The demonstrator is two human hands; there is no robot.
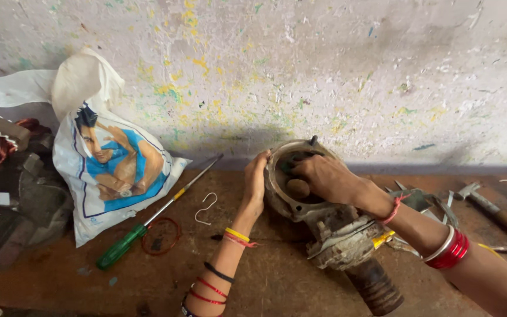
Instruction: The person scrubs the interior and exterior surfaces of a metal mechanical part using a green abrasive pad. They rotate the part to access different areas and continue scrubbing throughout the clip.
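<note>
A grimy metal motor housing (335, 229) with a round open rim lies on the wooden bench, its dark ribbed end pointing toward me. My left hand (255, 179) presses flat against the left outer edge of the rim. My right hand (323, 176) reaches into the round opening, its fingers curled around something inside that I cannot make out. Both wrists carry bangles and threads.
A white plastic bag (110, 170) with a printed picture leans on the paint-flecked wall at left. A green-handled screwdriver (148, 220), a red ring (161, 236) and a wire hook (205, 206) lie near it. Dark machine parts (13, 188) sit far left; a hammer (497, 212) at right.
</note>
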